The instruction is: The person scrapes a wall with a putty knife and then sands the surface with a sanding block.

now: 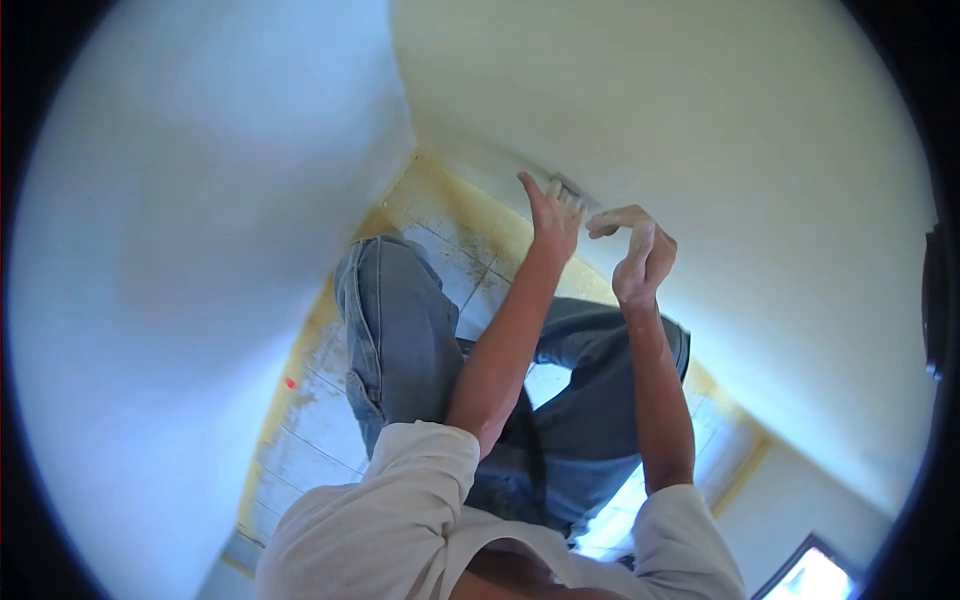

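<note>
My left hand [557, 220] reaches out low along the pale wall [690, 120], its palm turned up. The thumb stands apart and the fingers are stretched out, whitish with a pale coating. Just past those fingertips, against the wall, is a small flat grey piece [574, 188], partly hidden by the fingers. Close on the right, my right hand [645, 255] is raised with its wrist bent. Its whitened fingers arch over toward the left fingertips, thumb apart, and nothing shows between them.
Two pale walls meet at a corner [410, 130] ahead on the left. My knees in blue jeans [395, 310] are bent close to the wall. Underfoot lie light floor tiles [450, 260], dirty near the corner, with a yellowish strip [490, 205] along the wall base. A small red spot [290, 383] shows at left.
</note>
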Demonstrator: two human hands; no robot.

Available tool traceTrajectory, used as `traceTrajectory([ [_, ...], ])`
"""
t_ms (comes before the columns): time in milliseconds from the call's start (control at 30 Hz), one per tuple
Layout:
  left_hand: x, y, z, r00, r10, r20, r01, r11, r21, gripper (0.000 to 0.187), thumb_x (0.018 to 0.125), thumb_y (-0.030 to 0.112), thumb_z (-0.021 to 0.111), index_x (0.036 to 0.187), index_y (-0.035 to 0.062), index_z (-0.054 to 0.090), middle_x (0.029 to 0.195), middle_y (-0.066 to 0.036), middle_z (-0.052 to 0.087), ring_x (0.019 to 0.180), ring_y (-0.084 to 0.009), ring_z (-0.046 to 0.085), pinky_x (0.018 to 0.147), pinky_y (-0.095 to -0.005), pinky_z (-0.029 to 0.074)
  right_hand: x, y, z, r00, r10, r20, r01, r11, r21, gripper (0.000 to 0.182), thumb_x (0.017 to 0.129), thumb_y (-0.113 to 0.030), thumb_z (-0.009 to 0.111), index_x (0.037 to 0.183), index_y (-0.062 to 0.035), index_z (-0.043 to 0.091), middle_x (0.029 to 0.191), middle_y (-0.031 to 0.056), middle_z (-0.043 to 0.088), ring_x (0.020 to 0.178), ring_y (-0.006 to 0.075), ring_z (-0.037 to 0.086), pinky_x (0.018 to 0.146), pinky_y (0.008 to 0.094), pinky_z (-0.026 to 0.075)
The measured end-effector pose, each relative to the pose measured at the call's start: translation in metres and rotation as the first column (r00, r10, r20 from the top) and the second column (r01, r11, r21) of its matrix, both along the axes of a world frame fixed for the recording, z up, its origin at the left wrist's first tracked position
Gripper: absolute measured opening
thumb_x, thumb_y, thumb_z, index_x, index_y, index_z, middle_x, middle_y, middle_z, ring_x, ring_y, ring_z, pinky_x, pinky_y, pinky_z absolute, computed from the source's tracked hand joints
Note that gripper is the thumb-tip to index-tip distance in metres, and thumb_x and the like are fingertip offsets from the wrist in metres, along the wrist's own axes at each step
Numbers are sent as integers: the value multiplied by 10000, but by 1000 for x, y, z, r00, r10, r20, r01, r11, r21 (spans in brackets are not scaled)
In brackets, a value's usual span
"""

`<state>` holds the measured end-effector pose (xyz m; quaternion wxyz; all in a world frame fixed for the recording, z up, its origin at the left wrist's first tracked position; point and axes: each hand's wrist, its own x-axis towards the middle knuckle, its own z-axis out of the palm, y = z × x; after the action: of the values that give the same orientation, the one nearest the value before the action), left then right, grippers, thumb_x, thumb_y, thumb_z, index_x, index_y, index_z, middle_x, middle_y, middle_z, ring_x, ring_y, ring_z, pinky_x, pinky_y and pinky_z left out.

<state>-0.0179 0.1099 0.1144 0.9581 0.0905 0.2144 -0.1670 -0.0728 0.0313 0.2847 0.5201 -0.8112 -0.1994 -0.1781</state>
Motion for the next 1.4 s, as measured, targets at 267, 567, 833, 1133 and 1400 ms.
traceTrajectory([
  [267, 17, 42, 69, 976, -209, 61, 215, 971, -104, 1289, 882, 941, 408, 1704, 62, -55, 1789, -181, 14, 1637, -417, 104, 1324, -546, 150, -112, -24, 23, 789, -563, -244, 590, 586, 556, 667, 1179, -379, 267, 973, 91, 693, 827, 208, 734, 724, 267, 706, 710, 371, 566],
  [567, 17, 74, 101, 890, -379, 252, 344, 923, 174, 1147, 991, 844, 314, 1688, -15, 11, 1759, -251, 95, 1597, -439, 249, 1304, -574, 227, -62, 30, -61, 689, 147, -710, 702, 107, 704, 583, 1144, -378, 376, 1521, 60, 455, 1552, 227, 518, 1408, 330, 535, 1187, 442, 430],
  [833, 43, 90, 83, 736, -631, 243, 408, 701, 584, 1151, 1007, 849, 247, 1667, -81, 89, 1692, -298, 292, 1568, -403, 329, 1271, -526, 281, 22, 56, -55, 833, 213, -511, 543, -130, 830, 957, 1100, -629, 346, 1677, 11, -72, 1774, 226, -47, 1654, 329, -38, 1339, 482, 80],
  [1133, 38, 110, 109, 631, -775, 12, 137, 126, 983, 911, 1061, 715, 388, 1480, -78, 549, 1413, -265, 656, 1423, -399, 537, 1205, -471, 362, 54, 37, -35, 908, 205, -364, 418, -417, 807, 1133, 1019, -803, 280, 1651, 15, -183, 1768, 221, -137, 1645, 351, -107, 1329, 462, 7],
  [1400, 40, 120, 104, 591, -805, -48, -58, -102, 993, 775, 1042, 657, 516, 1367, -32, 662, 1305, -309, 682, 1293, -398, 612, 1105, -446, 450, 31, -15, -53, 888, -108, -447, 409, -261, 875, 1006, 1070, -715, 275, 1681, 27, -22, 1773, 239, -14, 1652, 355, -38, 1338, 480, 41],
])
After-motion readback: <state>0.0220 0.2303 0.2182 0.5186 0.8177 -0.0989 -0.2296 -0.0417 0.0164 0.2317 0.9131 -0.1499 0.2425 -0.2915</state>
